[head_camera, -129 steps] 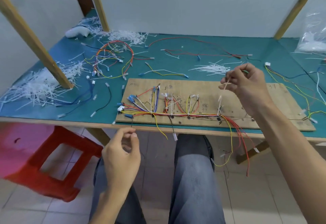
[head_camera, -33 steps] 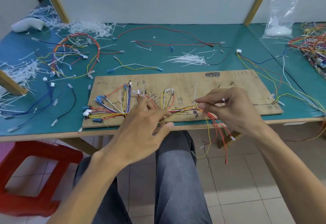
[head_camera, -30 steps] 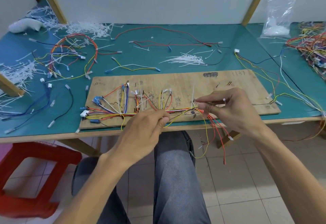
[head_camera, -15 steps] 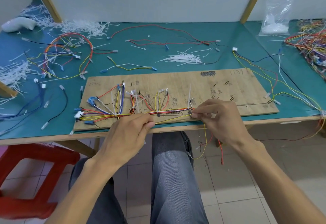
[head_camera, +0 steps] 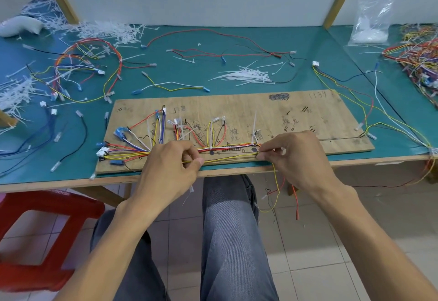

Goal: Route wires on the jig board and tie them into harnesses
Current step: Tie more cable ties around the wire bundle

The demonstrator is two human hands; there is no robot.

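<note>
Teal table (head_camera: 237,40), jig board (head_camera: 308,116) — L hand (head_camera: 170,168), R hand (head_camera: 296,156) both pinch yellow wire (head_camera: 230,157); fingertips partly hidden.

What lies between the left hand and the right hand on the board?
Head view: a yellow wire stretches from the left hand to the right hand across the board, with the wire bundle just behind it.

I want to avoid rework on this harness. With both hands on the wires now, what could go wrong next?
The yellow wire pinched between the left hand and the right hand runs apart from the main bundle on the jig board; a tie may miss it. The loose ends hanging over the table edge could snag on the knees.
</note>
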